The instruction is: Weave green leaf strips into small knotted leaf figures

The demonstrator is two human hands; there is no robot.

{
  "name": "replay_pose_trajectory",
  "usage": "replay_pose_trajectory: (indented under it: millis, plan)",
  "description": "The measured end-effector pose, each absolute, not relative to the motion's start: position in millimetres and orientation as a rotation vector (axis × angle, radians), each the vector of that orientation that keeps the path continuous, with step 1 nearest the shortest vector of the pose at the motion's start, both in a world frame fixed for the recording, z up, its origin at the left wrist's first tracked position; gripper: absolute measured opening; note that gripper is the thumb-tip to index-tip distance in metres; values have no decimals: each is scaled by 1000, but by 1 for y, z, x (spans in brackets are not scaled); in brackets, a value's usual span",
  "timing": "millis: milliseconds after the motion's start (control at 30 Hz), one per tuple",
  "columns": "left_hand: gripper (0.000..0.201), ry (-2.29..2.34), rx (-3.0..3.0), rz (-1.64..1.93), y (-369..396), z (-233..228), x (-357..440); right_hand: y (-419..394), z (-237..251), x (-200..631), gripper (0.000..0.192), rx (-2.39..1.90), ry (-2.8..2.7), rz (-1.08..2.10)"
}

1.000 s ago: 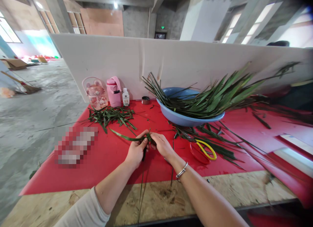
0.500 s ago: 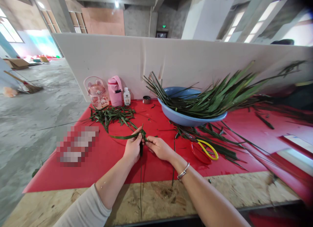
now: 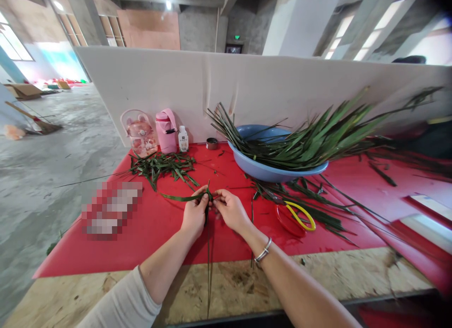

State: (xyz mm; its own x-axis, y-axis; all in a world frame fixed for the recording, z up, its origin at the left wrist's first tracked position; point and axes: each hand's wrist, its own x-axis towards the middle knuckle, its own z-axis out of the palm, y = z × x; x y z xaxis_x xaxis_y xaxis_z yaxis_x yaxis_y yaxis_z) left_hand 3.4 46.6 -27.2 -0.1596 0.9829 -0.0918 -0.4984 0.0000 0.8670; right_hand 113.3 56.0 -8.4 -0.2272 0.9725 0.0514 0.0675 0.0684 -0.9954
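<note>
My left hand and my right hand meet over the red table cover, both pinching a folded green leaf strip. One end of the strip loops out to the left; long thin ends hang down toward the table's front edge between my forearms. A silver bangle sits on my right wrist. Red and yellow scissors lie just right of my right hand.
A blue basin heaped with long green leaves stands at the back right. Cut leaf scraps lie at the back left, by a pink bear bottle, a pink flask and a small white bottle. A white partition closes the back.
My two hands have drawn close together again on the leaf strip, and the strip's left loop has lowered and flattened. The view has barely shifted.
</note>
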Motion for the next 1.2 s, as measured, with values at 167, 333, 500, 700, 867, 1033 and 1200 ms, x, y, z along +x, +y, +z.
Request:
replay_pose_trajectory:
  millis: [167, 333, 500, 700, 867, 1033, 1200]
  plan:
    - [34, 978, 699, 1510, 48, -31, 3, 56, 0, 117, 18, -1088, -1590, 1173]
    - [38, 939, 513, 1541, 49, -24, 4, 55, -2, 120, 28, -1076, -1702, 1166]
    - [36, 847, 386, 1511, 49, -19, 5, 53, -10, 117, 22, -1131, -1700, 1043]
    - [40, 912, 427, 1449, 44, -20, 9, 54, -9, 118, 13, -1167, -1728, 922]
    - [39, 959, 431, 1419, 39, -13, 11, 57, -7, 116, 22, -1166, -1659, 985]
    - [27, 836, 218, 1327, 40, -5, 5, 61, -8, 118, 26, -1186, -1769, 948]
    - [29, 770, 207, 1277, 41, -4, 1, 62, -9, 122, 25, -1101, -1791, 1062]
